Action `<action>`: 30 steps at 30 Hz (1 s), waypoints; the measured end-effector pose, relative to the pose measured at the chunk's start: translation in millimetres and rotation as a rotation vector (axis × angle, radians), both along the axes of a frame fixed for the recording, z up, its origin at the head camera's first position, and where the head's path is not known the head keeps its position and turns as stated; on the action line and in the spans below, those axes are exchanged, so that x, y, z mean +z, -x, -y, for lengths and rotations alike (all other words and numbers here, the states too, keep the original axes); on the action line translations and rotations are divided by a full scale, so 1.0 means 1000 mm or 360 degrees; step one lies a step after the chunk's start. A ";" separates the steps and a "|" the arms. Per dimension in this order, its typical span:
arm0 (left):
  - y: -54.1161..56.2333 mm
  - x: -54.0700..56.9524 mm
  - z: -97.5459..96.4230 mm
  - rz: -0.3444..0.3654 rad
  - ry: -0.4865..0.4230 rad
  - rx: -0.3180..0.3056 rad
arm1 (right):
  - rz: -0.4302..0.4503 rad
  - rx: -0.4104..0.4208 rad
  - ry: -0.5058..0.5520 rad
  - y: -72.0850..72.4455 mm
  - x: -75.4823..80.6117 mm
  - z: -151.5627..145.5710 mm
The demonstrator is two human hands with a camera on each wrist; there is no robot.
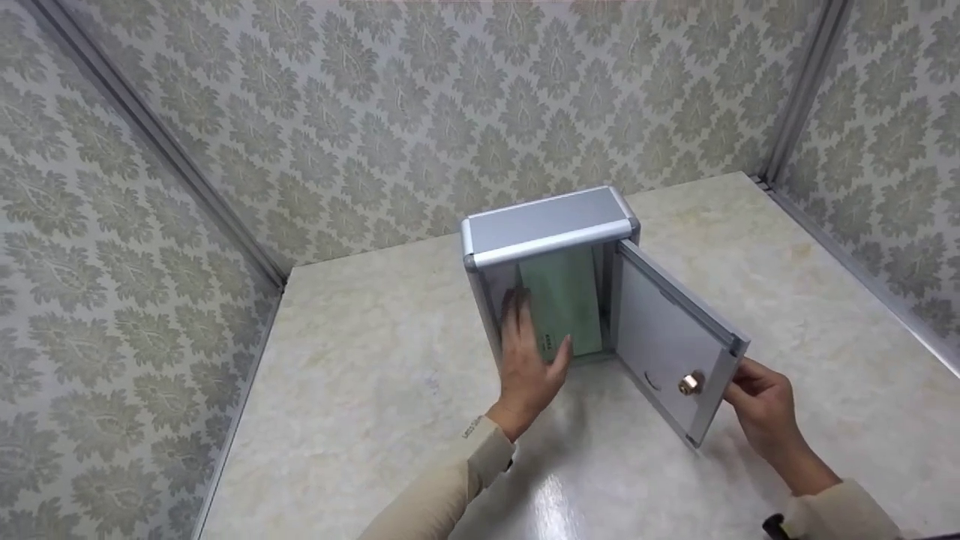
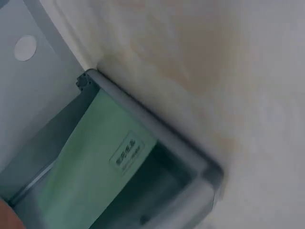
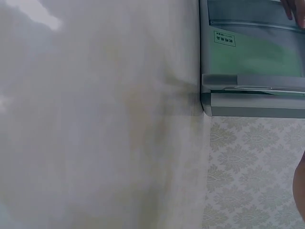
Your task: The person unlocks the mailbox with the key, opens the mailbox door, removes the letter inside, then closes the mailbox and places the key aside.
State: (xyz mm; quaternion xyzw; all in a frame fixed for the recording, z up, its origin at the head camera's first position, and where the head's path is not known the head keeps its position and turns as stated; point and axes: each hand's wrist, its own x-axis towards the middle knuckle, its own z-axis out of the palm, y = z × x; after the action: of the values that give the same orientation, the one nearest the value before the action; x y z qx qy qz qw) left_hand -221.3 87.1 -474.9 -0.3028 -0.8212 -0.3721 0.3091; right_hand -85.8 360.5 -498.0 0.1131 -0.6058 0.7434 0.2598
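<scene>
Head view: flat green item [image 1: 564,300] stands in the box [image 1: 544,223], centre frame; left hand [image 1: 527,371] reaches in, grip spread; right hand [image 1: 769,412] pinches the door [image 1: 664,334], lower right. Left wrist: item lower left; fingers best flat. Right wrist: item upper right; steady door helps.

From the head, looks forward and down at the box [image 1: 547,223], well back from its front, wide enough for tabletop [image 1: 375,337] and walls [image 1: 450,120] around it. From the left wrist, faces the box's open front close up, rolled aslant to its base, losing its upper part. From the right wrist, faces the box turned sideways, cropped, probably a little farther off. Shares the green sheet [image 2: 90,162] inside the box across all three views.
</scene>
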 end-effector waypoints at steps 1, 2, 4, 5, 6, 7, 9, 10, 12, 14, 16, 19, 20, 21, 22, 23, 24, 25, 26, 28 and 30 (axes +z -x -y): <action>0.001 -0.003 -0.003 0.0080 -0.0011 0.0018 | 0.0001 -0.0001 0.0007 -0.001 -0.001 0.001; 0.003 -0.006 -0.006 0.0152 -0.0031 0.0027 | 0.0002 -0.0007 0.0005 -0.002 -0.002 0.001; 0.007 -0.009 -0.010 0.0263 -0.0085 0.0038 | 0.0004 -0.0010 0.0005 -0.003 -0.004 0.002; 0.009 -0.011 -0.012 0.0306 -0.0123 0.0037 | 0.0005 0.0002 0.0015 -0.003 -0.004 0.003; 0.011 -0.012 -0.013 0.0335 -0.0154 0.0043 | 0.0009 0.0012 0.0025 -0.003 -0.004 0.003; 0.012 -0.013 -0.014 0.0362 -0.0185 0.0050 | 0.0015 0.0016 0.0030 -0.003 -0.004 0.003; 0.016 -0.015 -0.016 0.0402 -0.0222 0.0070 | 0.0027 0.0019 0.0035 -0.003 -0.003 0.004; 0.017 -0.016 -0.017 0.0422 -0.0234 0.0076 | 0.0033 0.0019 0.0037 -0.003 -0.003 0.004; 0.018 -0.018 -0.018 0.0453 -0.0247 0.0086 | 0.0046 0.0006 0.0031 -0.003 -0.002 0.004; 0.020 -0.018 -0.019 0.0484 -0.0268 0.0078 | 0.0062 -0.0013 0.0018 -0.003 -0.001 0.004; 0.022 -0.018 -0.019 0.0518 -0.0297 0.0061 | 0.0070 -0.0017 0.0012 -0.002 0.000 0.005; 0.024 -0.019 -0.020 0.0563 -0.0349 0.0050 | 0.0060 -0.0003 0.0021 -0.001 0.000 0.006; 0.025 -0.019 -0.020 0.0566 -0.0359 0.0048 | 0.0050 0.0004 0.0024 0.000 0.000 0.006; 0.026 -0.019 -0.020 0.0570 -0.0367 0.0048 | 0.0035 0.0020 0.0033 0.000 0.000 0.006; 0.026 -0.019 -0.020 0.0576 -0.0376 0.0050 | 0.0024 0.0032 0.0042 0.000 0.000 0.005; 0.026 -0.019 -0.020 0.0570 -0.0381 0.0051 | 0.0016 0.0041 0.0050 0.001 -0.001 0.005; 0.027 -0.020 -0.020 0.0568 -0.0383 0.0050 | 0.0006 0.0051 0.0056 0.001 -0.001 0.004; 0.027 -0.019 -0.020 0.0566 -0.0383 0.0046 | -0.0002 0.0061 0.0062 0.001 -0.001 0.003; 0.027 -0.019 -0.020 0.0565 -0.0383 0.0043 | -0.0011 0.0069 0.0066 0.001 -0.001 0.003; 0.026 -0.019 -0.020 0.0570 -0.0376 0.0050 | -0.0022 0.0073 0.0062 0.002 -0.002 0.001; 0.026 -0.019 -0.020 0.0578 -0.0363 0.0064 | -0.0034 0.0079 0.0059 0.002 -0.003 -0.001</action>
State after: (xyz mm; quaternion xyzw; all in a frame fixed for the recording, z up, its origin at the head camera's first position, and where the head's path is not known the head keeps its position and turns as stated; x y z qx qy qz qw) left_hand -246.9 107.5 -494.0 -0.1775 -0.8218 -0.5048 0.1957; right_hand -87.7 361.4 -500.7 0.1311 -0.5862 0.7595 0.2498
